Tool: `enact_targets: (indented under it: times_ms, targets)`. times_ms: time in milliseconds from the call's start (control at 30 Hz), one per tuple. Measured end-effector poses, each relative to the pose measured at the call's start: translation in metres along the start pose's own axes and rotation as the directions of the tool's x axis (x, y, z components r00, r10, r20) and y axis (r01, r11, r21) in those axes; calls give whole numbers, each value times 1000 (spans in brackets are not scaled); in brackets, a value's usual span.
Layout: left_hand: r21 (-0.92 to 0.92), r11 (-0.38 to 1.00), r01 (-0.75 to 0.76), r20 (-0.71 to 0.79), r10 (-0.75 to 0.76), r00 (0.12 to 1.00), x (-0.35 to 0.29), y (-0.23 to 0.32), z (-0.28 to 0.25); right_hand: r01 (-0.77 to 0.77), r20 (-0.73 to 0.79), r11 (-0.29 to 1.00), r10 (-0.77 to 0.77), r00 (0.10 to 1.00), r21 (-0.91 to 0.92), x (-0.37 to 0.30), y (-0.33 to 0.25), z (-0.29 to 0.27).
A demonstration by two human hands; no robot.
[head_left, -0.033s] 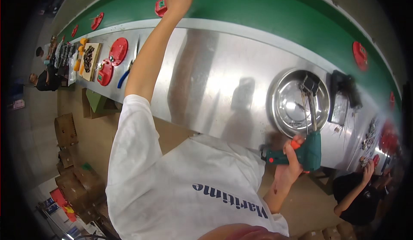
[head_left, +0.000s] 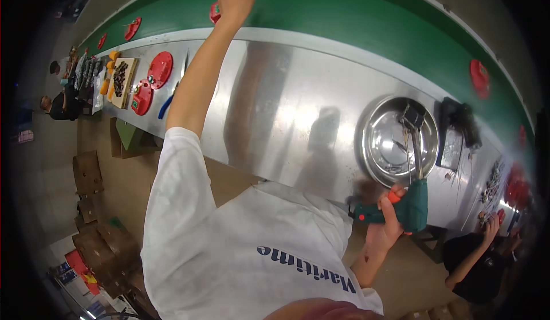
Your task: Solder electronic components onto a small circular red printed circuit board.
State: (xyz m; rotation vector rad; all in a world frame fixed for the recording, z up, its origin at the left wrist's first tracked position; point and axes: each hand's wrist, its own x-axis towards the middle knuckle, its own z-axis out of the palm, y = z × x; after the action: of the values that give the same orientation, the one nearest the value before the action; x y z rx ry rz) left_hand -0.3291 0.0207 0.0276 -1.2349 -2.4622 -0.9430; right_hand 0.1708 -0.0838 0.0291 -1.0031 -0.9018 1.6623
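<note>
My left arm reaches far over the green conveyor belt (head_left: pixel 338 10). My left hand (head_left: pixel 235 2) is closed up there, back of the hand toward me; what its fingers hold, if anything, is hidden. A red round part (head_left: pixel 215 13) on the belt is partly covered by that wrist. My right hand (head_left: pixel 387 220) grips a dark green soldering gun (head_left: pixel 415 208) with orange accents, at the near side of the steel table. Its metal barrel points away from me, over a shiny steel bowl (head_left: pixel 375 162), and the tip end lies above the bowl's far right part.
On the steel table's left lie two red round parts (head_left: pixel 160 69), blue-handled pliers (head_left: pixel 165 107) and a tray of small dark pieces (head_left: pixel 120 82). A black stand (head_left: pixel 458 122) is right of the bowl. A co-worker's hand (head_left: pixel 491 228) works at the far right.
My left hand has drawn slightly left and turned a little over the belt. The soldering gun and my right hand sit almost as before; the whole view has shifted slightly.
</note>
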Motion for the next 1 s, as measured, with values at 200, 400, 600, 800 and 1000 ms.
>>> enact_targets:
  times_ms: [200, 400, 600, 800, 1000]
  targets:
    - [717, 693, -77, -384, 484, 786, -14, -53, -19, -36, -38, 999, 36, 999, -1, -1, 3, -19]
    - [-66, 931, 360, 40, -358, 933, -36, -68, -4, -38, -16, 999, 39, 999, 34, 4, 5, -16]
    - [262, 956, 135, -76, -119, 990, -52, -71, 10, -40, 5, 999, 40, 999, 30, -1, 2, -12]
    - [-425, 892, -152, 291, 294, 910, -106, 24, -20, -12, -88, 1000, 12, 996, 7, -11, 6, -16]
    - [-634, 755, -165, 537, 584, 608, -219, 74, -69, -87, 21, 993, 86, 996, 83, -7, 8, -3]
